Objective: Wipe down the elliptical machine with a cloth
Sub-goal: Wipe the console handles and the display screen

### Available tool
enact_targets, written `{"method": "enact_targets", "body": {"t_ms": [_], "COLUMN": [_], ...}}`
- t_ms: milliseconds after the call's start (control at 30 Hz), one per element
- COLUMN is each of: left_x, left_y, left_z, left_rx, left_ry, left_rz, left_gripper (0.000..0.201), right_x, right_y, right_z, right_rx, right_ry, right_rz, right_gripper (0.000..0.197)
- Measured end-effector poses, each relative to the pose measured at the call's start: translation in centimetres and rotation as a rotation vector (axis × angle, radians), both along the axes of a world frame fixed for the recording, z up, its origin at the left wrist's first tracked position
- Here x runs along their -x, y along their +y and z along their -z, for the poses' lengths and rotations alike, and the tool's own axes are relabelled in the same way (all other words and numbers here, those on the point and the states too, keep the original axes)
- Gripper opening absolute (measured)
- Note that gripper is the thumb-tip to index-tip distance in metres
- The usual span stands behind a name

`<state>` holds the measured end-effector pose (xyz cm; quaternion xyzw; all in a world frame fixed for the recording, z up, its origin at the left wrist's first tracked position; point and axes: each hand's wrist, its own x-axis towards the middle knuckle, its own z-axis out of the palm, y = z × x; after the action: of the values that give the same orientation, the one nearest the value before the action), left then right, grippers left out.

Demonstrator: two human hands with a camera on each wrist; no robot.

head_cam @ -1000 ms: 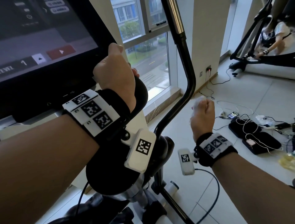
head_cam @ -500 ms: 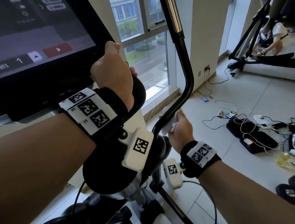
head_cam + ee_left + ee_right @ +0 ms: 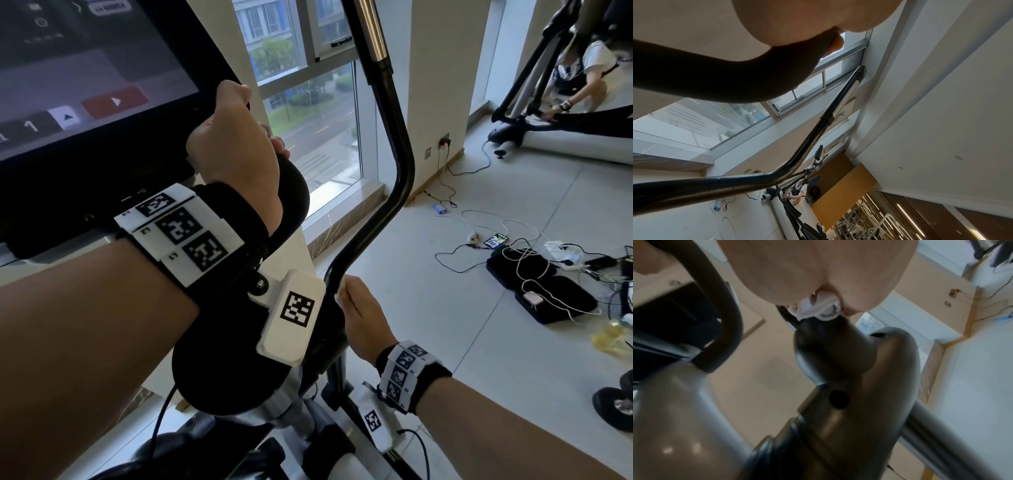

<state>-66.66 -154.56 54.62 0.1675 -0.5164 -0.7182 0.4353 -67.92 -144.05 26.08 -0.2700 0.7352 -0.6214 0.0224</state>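
Observation:
My left hand (image 3: 239, 144) grips the black padded fixed handlebar (image 3: 294, 195) of the elliptical, just below its console screen (image 3: 85, 85). The left wrist view shows the palm (image 3: 807, 19) wrapped over that handle (image 3: 715, 73). My right hand (image 3: 356, 308) holds a white cloth (image 3: 339, 287) wrapped round the lower part of the black swing-arm bar (image 3: 397, 144), near its joint. In the blurred right wrist view the cloth (image 3: 818, 308) bunches between palm and bar (image 3: 828, 344). Most of the cloth is hidden inside the fist.
A window (image 3: 308, 102) lies behind the machine. On the floor to the right lie tangled cables and a phone (image 3: 495, 240), black cases (image 3: 548, 291) and a dumbbell (image 3: 616, 404). Another person crouches at a second machine (image 3: 565, 102) at the far right.
My right hand came in from the open air on the right, closed the cloth round the swing-arm bar and slid down it. My left hand kept its hold.

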Motion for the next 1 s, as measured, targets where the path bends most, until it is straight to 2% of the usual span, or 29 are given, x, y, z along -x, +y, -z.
{"method": "enact_targets", "body": {"t_ms": [67,167,267,367,467,567,733,867,1000], "left_x": [0.1,0.2,0.3,0.3,0.0,-0.6,-2.2,-4.0,-6.9], "left_y": [-0.1,-0.1,-0.2,-0.1,0.0,0.0,0.0,-0.2,0.0], "left_z": [0.0,0.1,0.2,0.1,0.1,-0.3,-1.3,-1.7,-2.6], "left_rx": [0.004,0.001,-0.008,-0.009,-0.005,-0.002,0.017,0.023,0.135], "left_ry": [0.001,0.003,0.003,-0.011,-0.031,-0.077,-0.232,-0.326,-0.469], "left_rz": [-0.01,-0.017,-0.021,-0.032,-0.014,0.026,0.12,0.223,0.275], "left_gripper": [0.059,0.059,0.056,0.054,0.049,0.035,0.022,0.017,0.031], "right_x": [1.0,2.4,2.7,1.9,1.1,0.1,-1.8,-2.6,-3.8], "right_y": [-0.1,-0.2,0.1,0.8,2.2,3.9,6.1,7.8,9.1], "right_z": [0.2,0.5,0.8,0.5,-0.5,-2.0,-4.8,-8.6,-14.3], "right_rx": [-0.044,-0.048,-0.102,-0.19,-0.283,-0.301,-0.225,-0.082,0.06], "right_ry": [-0.013,-0.15,-0.146,-0.085,0.051,0.043,-0.093,-0.155,-0.192], "right_rz": [-0.006,-0.006,0.009,0.035,0.033,0.005,0.063,0.163,0.181], "right_gripper": [0.029,0.038,0.045,0.034,0.029,0.019,0.012,0.01,0.022]}}
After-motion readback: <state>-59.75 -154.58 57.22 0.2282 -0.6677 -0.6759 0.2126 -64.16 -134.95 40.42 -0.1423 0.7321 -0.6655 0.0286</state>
